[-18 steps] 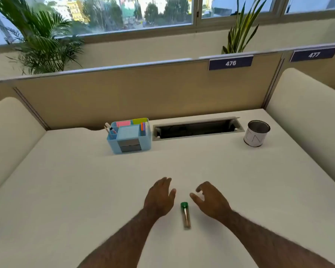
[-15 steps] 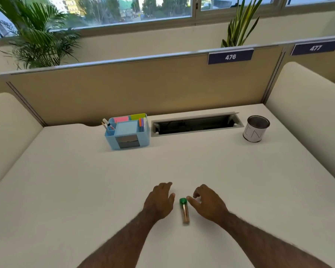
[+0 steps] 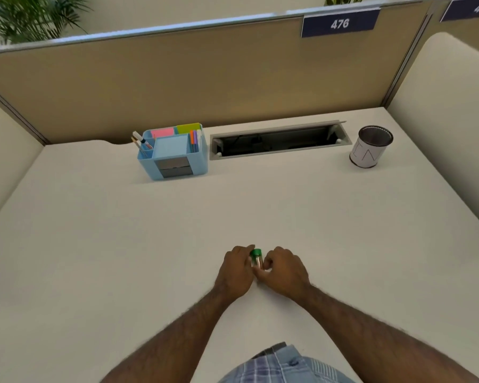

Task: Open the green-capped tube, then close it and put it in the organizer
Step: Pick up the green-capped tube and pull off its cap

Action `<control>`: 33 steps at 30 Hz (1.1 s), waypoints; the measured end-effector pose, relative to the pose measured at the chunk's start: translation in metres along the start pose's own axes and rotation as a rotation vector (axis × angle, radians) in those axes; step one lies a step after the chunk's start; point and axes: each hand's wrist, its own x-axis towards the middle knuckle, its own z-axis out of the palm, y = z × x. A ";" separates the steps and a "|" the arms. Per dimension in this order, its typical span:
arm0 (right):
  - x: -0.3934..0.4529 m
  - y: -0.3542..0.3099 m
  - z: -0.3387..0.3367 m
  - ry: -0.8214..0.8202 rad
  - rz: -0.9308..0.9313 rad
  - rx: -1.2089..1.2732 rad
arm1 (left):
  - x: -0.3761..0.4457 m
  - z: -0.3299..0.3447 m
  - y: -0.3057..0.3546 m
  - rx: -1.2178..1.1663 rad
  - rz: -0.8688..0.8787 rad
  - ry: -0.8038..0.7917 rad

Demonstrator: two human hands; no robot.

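Note:
A small clear tube with a green cap (image 3: 256,257) lies on the white desk (image 3: 94,244), cap pointing away from me. My left hand (image 3: 237,268) and my right hand (image 3: 284,269) close on it from both sides, fingers pinching the tube's body; its lower part is hidden between them. The cap is on. The light blue organizer (image 3: 174,158) stands at the back of the desk, left of centre, holding pens, markers and coloured sticky notes.
A cable slot (image 3: 278,140) is sunk into the desk right of the organizer. A white mesh-lined cup (image 3: 371,147) stands at the back right. A tan partition (image 3: 177,78) closes the far edge, with padded side panels left and right.
Both hands have closed in from either side and taken hold of the tube, which lay free between them before. The view has tilted further down.

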 end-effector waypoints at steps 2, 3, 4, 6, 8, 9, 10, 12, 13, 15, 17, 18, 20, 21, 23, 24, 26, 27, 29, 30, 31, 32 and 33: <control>0.003 0.000 0.000 -0.006 0.058 0.086 | 0.000 -0.002 0.006 -0.115 -0.050 0.017; 0.005 0.000 0.000 -0.014 0.074 0.133 | 0.001 -0.003 0.009 -0.199 -0.090 0.030; 0.007 0.000 0.000 -0.025 0.085 0.185 | 0.003 -0.005 0.013 -0.285 -0.127 0.052; 0.010 -0.001 -0.005 -0.069 0.113 0.337 | 0.009 -0.009 0.021 -0.478 -0.180 0.106; 0.012 -0.004 -0.012 -0.164 0.153 0.557 | 0.013 -0.013 0.030 -0.693 -0.215 0.136; 0.012 -0.007 -0.017 -0.222 0.168 0.662 | 0.015 -0.016 0.034 -0.770 -0.224 0.152; 0.012 -0.009 -0.020 -0.270 0.176 0.740 | 0.018 -0.018 0.037 -0.820 -0.234 0.163; 0.014 -0.012 -0.024 -0.294 0.165 0.793 | 0.024 -0.021 0.038 -0.887 -0.256 0.160; 0.014 -0.014 -0.024 -0.286 0.161 0.798 | 0.027 -0.022 0.039 -0.904 -0.267 0.160; 0.017 -0.018 -0.024 -0.259 0.167 0.812 | 0.031 -0.024 0.041 -0.918 -0.294 0.187; 0.019 -0.021 -0.023 -0.234 0.171 0.839 | 0.033 -0.023 0.041 -0.937 -0.332 0.217; 0.020 -0.021 -0.023 -0.224 0.168 0.847 | 0.035 -0.024 0.041 -0.961 -0.356 0.227; 0.022 -0.022 -0.021 -0.204 0.166 0.843 | 0.037 -0.023 0.041 -1.019 -0.409 0.234; 0.023 -0.021 -0.020 -0.196 0.165 0.835 | 0.038 -0.024 0.042 -1.041 -0.420 0.234; 0.025 -0.020 -0.019 -0.194 0.164 0.835 | 0.037 -0.025 0.044 -1.003 -0.385 0.261; 0.026 -0.020 -0.019 -0.197 0.161 0.844 | 0.036 -0.026 0.044 -0.934 -0.342 0.287; 0.027 -0.020 -0.019 -0.202 0.152 0.867 | 0.035 -0.027 0.045 -0.814 -0.260 0.333; 0.028 -0.020 -0.019 -0.205 0.144 0.875 | 0.035 -0.027 0.045 -0.800 -0.240 0.345; 0.029 -0.020 -0.019 -0.203 0.127 0.880 | 0.036 -0.027 0.044 -0.876 -0.252 0.332; 0.030 -0.019 -0.019 -0.202 0.122 0.880 | 0.037 -0.027 0.044 -0.946 -0.282 0.315; 0.031 -0.019 -0.019 -0.200 0.118 0.879 | 0.038 -0.026 0.044 -1.017 -0.315 0.299; 0.032 -0.018 -0.019 -0.195 0.117 0.874 | 0.039 -0.025 0.044 -1.078 -0.343 0.290; 0.033 -0.018 -0.019 -0.188 0.119 0.869 | 0.041 -0.024 0.043 -1.129 -0.359 0.298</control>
